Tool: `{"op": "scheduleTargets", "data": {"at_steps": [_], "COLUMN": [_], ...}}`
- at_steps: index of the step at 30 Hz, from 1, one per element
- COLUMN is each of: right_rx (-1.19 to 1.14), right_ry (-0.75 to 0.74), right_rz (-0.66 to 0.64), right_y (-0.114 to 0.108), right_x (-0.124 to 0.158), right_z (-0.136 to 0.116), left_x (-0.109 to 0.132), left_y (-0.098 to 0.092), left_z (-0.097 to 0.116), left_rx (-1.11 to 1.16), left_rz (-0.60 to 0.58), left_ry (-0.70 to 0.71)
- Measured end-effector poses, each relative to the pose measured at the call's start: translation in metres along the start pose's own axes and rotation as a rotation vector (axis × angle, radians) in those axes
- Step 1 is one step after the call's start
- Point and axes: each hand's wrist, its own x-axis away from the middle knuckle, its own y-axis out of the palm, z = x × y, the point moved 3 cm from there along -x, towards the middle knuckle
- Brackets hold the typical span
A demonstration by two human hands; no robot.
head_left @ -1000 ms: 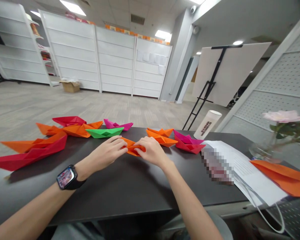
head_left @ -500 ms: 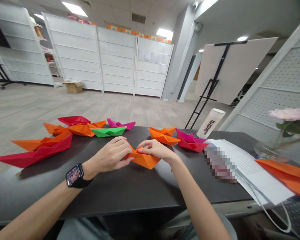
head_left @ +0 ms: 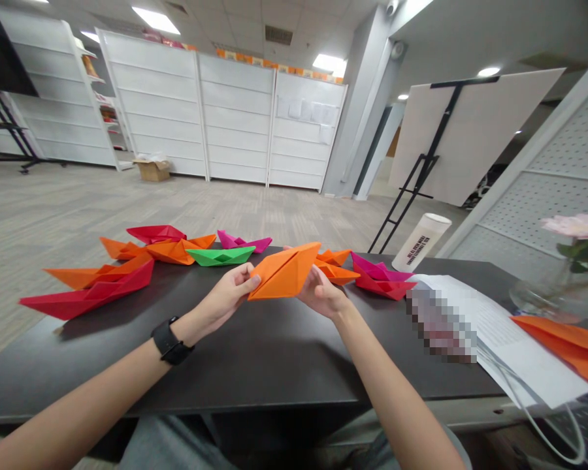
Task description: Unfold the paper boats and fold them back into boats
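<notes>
My hands lift an orange origami paper boat point(head_left: 284, 272) just above the dark table, its hull opened out into a wide diamond shape. My left hand point(head_left: 228, 300) pinches its left corner between thumb and fingers. My right hand point(head_left: 321, 294) supports its right side, with the fingers partly hidden behind the paper. Further paper boats stand on either side: a green one point(head_left: 220, 256) and a magenta one point(head_left: 242, 242) just beyond my left hand, and a red one point(head_left: 385, 287) to the right. A black watch band point(head_left: 169, 341) circles my left wrist.
The dark table point(head_left: 255, 359) holds more orange and red boats at left. To the right lie white papers point(head_left: 509, 339), a pixelated patch, a large orange paper shape point(head_left: 563, 346) and a glass vase point(head_left: 539, 297) with a pink flower. A white cylinder point(head_left: 419, 243) stands beyond.
The orange paper has been pulled open and raised from a narrow folded form into a wide diamond. My hands have moved apart, and my wrists have rolled outward, turning the watch face out of sight.
</notes>
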Motion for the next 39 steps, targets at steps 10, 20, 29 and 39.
{"op": "scheduleTargets", "data": {"at_steps": [10, 20, 29, 39], "right_rx": [0.033, 0.04, 0.052, 0.124], "right_ry": [0.151, 0.245, 0.145, 0.216], "right_rz": [0.105, 0.237, -0.005, 0.04], "right_y": [-0.001, -0.01, -0.004, -0.009], "right_x": [-0.003, -0.008, -0.002, -0.001], "right_z": [0.007, 0.017, 0.001, 0.008], "left_x": [0.009, 0.005, 0.006, 0.007], "left_y": [0.014, 0.004, -0.002, -0.004], "left_z": [-0.004, -0.007, -0.006, -0.009], "left_rx": [0.055, 0.093, 0.21, 0.204], "left_rz": [-0.267, -0.213, -0.333, -0.328], "left_ry": [-0.226, -0.207, -0.22, -0.272]}}
